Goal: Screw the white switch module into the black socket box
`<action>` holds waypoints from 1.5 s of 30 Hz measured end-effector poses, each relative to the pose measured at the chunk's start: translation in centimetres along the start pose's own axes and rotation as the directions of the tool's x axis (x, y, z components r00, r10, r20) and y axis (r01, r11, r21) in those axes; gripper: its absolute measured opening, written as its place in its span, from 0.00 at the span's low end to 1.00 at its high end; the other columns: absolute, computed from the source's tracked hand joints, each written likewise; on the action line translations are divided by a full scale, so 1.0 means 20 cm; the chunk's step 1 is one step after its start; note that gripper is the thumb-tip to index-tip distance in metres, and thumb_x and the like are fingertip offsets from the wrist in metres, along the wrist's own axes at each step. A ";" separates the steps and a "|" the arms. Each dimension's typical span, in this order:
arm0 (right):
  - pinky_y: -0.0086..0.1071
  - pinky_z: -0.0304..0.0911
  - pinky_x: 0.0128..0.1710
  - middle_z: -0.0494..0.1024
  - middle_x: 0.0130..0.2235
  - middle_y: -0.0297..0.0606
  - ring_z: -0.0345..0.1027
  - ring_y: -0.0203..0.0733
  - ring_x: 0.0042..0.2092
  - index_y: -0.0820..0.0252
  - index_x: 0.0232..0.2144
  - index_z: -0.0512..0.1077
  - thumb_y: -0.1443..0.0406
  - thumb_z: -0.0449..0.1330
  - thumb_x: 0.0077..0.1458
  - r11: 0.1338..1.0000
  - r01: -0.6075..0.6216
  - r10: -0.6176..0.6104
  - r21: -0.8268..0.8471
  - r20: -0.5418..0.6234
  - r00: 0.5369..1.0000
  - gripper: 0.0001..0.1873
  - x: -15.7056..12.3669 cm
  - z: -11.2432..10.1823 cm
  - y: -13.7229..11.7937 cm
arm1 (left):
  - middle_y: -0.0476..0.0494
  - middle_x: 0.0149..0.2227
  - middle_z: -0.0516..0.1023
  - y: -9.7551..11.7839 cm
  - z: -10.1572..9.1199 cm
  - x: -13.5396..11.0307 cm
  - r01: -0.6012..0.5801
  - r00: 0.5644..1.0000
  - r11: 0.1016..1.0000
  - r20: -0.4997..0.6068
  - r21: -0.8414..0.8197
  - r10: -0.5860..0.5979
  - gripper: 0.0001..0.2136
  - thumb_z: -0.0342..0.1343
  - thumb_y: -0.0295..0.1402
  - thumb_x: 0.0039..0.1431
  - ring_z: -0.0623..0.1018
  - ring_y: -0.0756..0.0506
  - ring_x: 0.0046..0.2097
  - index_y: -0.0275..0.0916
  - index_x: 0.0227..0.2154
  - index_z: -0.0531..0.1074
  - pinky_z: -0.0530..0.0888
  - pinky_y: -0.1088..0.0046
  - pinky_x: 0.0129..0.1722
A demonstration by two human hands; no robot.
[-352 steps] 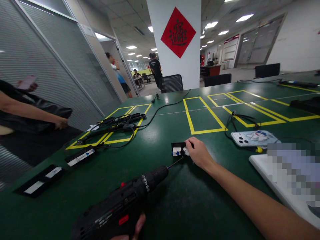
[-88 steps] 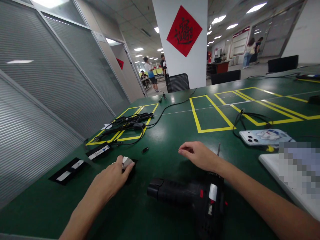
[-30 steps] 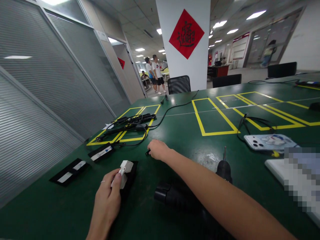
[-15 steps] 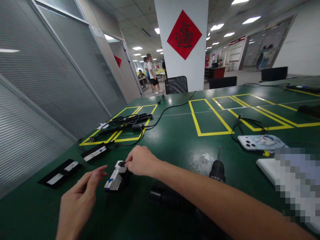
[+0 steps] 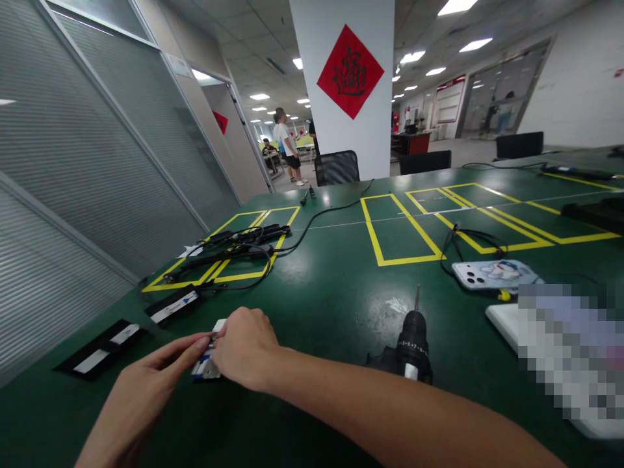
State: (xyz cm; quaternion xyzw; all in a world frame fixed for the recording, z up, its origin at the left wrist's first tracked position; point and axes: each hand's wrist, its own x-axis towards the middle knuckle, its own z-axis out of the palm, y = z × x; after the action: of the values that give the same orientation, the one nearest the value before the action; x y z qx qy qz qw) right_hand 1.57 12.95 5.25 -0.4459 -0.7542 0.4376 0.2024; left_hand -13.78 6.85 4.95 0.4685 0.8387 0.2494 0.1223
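Observation:
A small white and black part with a blue mark (image 5: 205,365) lies on the green table (image 5: 331,292) near its front left. My right hand (image 5: 245,348) reaches across from the right and is closed over the part's top. My left hand (image 5: 160,374) comes in from below, its fingertips pinched against the part's left end. Most of the part is hidden under my hands. A black cordless drill (image 5: 408,344) lies to the right of my right forearm, its bit pointing away from me.
Two black strips with white labels (image 5: 173,304) (image 5: 100,348) lie at the left edge. Black cables and bars (image 5: 229,247) fill a yellow-taped box. A phone (image 5: 492,273) and a white slab (image 5: 511,322) sit right. Yellow tape boxes (image 5: 397,227) mark the table. People stand far off.
My right hand has pulled back with the part toward the front left and now covers it. My left hand has closed in and pinches its end. The drill shows more fully.

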 end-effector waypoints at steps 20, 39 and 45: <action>0.32 0.67 0.29 0.78 0.38 0.50 0.74 0.49 0.38 0.65 0.36 0.74 0.66 0.61 0.43 0.990 -0.090 0.097 0.111 -0.053 0.994 0.15 -0.03 0.00 -0.01 | 0.40 0.45 0.79 -0.01 0.00 0.02 0.161 0.974 0.978 0.181 -0.129 -0.136 0.26 0.54 0.53 0.46 0.71 0.34 0.51 0.40 0.42 0.74 0.61 0.56 0.54; 0.29 0.68 0.30 0.76 0.42 0.48 0.73 0.46 0.40 0.64 0.35 0.74 0.66 0.62 0.39 0.940 -0.220 0.238 0.261 -0.037 0.971 0.16 0.04 0.03 0.03 | 0.42 0.45 0.78 -0.04 0.02 0.08 0.264 0.910 0.880 0.405 -0.395 -0.091 0.20 0.56 0.44 0.51 0.72 0.41 0.50 0.37 0.44 0.70 0.67 0.67 0.51; 0.31 0.68 0.37 0.74 0.45 0.50 0.71 0.49 0.44 0.66 0.42 0.71 0.62 0.64 0.35 0.953 -0.258 0.257 0.162 0.023 0.966 0.27 0.06 -0.03 0.02 | 0.44 0.41 0.79 -0.04 0.06 0.04 0.285 0.884 0.845 0.464 -0.453 -0.050 0.21 0.54 0.47 0.52 0.78 0.45 0.40 0.38 0.45 0.68 0.74 0.70 0.41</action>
State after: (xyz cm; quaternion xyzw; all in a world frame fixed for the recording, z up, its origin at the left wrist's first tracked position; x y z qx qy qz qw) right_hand 1.55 14.27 5.10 -0.5218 -0.6512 0.5211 0.1791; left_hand -14.12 7.52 3.54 0.3858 0.7324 0.3387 0.4472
